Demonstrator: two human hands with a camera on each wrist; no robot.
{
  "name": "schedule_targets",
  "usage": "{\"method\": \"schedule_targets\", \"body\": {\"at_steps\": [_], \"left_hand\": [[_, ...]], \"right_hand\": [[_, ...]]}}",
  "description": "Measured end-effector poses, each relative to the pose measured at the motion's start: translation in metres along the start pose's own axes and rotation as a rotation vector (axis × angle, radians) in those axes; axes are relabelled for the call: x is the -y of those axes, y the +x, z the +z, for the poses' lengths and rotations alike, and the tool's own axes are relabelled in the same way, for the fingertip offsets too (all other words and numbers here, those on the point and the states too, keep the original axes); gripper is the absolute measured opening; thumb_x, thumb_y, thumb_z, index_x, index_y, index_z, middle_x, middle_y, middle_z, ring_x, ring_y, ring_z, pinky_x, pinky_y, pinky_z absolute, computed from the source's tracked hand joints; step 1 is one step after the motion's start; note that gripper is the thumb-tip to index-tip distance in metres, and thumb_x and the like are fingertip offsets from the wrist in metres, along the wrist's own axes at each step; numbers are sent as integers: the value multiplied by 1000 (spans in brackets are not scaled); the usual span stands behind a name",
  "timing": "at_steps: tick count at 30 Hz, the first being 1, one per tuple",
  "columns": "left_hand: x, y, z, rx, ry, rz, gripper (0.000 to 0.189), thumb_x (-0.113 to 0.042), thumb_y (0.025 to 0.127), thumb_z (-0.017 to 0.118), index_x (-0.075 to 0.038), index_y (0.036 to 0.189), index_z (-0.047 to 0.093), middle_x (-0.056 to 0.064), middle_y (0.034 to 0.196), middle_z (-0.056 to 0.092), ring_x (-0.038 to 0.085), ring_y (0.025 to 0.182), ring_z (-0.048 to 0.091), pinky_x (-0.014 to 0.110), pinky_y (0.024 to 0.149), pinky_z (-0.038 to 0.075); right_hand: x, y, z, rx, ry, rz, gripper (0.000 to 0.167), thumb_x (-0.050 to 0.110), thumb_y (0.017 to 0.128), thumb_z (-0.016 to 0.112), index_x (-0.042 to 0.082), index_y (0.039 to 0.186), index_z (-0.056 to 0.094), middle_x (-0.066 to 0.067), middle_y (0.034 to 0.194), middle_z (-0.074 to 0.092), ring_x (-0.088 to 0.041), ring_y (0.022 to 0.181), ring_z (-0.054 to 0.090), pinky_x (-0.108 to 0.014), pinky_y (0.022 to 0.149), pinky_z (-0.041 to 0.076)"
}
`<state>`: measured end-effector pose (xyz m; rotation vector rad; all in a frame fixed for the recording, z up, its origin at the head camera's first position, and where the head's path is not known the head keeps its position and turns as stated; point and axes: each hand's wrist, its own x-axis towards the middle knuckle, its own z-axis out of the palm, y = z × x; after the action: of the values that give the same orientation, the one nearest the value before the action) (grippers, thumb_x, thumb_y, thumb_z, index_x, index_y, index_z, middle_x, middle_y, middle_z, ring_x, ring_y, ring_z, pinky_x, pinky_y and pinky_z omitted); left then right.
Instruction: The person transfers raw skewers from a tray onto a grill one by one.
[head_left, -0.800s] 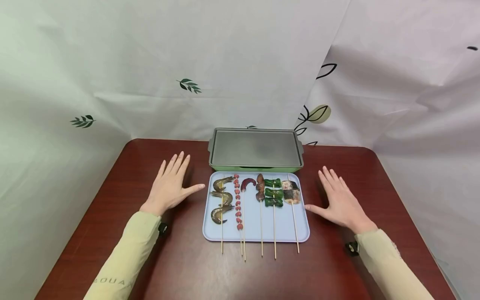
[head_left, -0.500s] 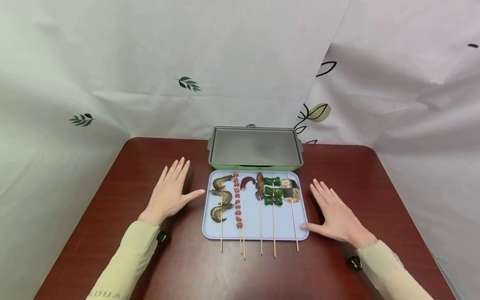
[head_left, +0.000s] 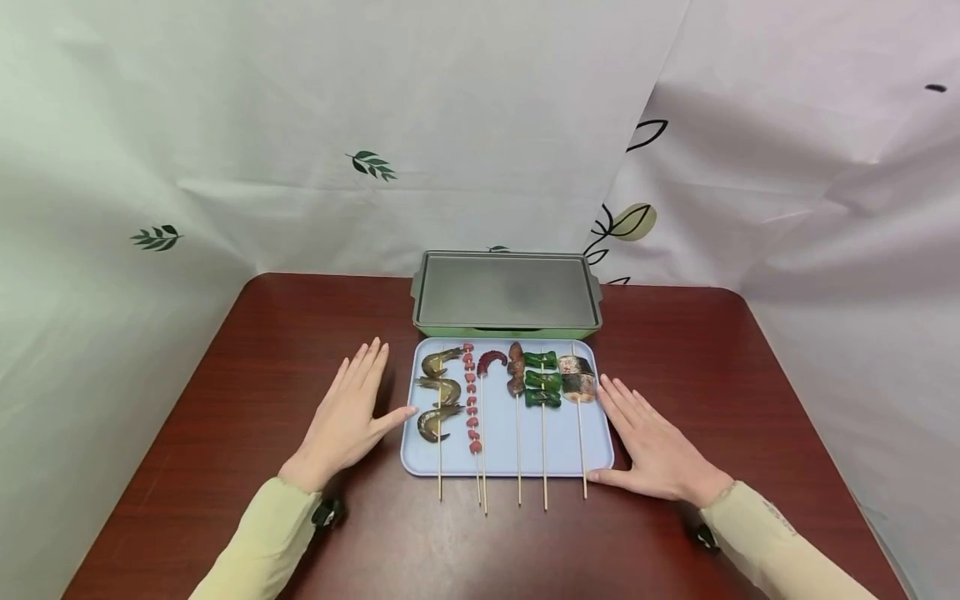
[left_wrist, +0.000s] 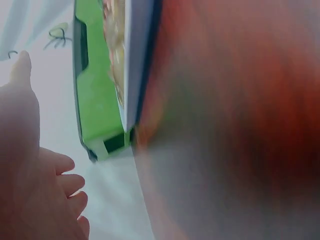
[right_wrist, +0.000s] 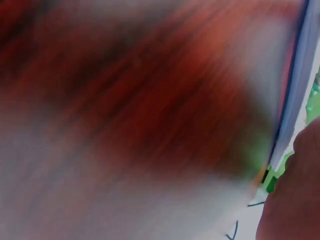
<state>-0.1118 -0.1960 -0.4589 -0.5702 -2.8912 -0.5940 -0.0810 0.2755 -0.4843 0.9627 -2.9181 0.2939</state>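
Note:
A pale blue tray lies on the table, bearing several skewers. From left to right they are a shrimp skewer, one of small red pieces, a curled tentacle skewer, a brown-chunk skewer, a green vegetable skewer and a fish skewer. My left hand is spread straight, its thumb tip at the tray's left edge. My right hand is also straight, fingertips at the right edge and thumb by the front right corner. Neither hand grips anything.
Right behind the tray stands a grill with a flat grey plate and a green body. The dark red table ends at a white patterned cloth behind. The skewer sticks overhang the tray's front edge.
My right hand has moved left and toward me, up to the tray's right edge. My left hand has come slightly nearer to me and to the tray. The skewers have not shifted on the tray.

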Motion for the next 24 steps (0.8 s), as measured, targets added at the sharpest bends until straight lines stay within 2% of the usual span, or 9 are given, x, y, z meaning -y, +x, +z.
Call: {"method": "schedule_targets", "body": {"at_steps": [8,16,20,24], "left_hand": [[-29,-15,7,24,-110,-3,102,-63,93,63,2,160,21,18,166,20,36,152,18,53,124,14],[-59,-28,14,44,-265,-66,101,-60,91,69,0,160,25,19,165,23,37,150,21,57,120,22],[-71,-35,18,18,-328,-93,97,-51,89,77,2,157,31,22,161,30,39,148,28,58,118,28],[-78,-40,22,-33,-336,-128,89,-41,86,83,4,151,42,23,150,47,39,139,43,57,113,37]], "right_hand": [[-1,0,4,24,-11,-22,114,77,87,59,-2,160,21,-17,166,20,-32,152,18,-40,125,15],[-1,1,3,39,-19,-25,114,77,87,58,-2,160,21,-17,166,19,-32,152,18,-43,124,18],[0,1,3,42,-17,-26,114,77,87,58,-3,160,22,-17,166,20,-32,152,18,-44,124,17],[-1,-1,4,31,-18,-32,114,76,87,59,-4,159,23,-18,166,21,-33,152,20,-43,124,17]]}}
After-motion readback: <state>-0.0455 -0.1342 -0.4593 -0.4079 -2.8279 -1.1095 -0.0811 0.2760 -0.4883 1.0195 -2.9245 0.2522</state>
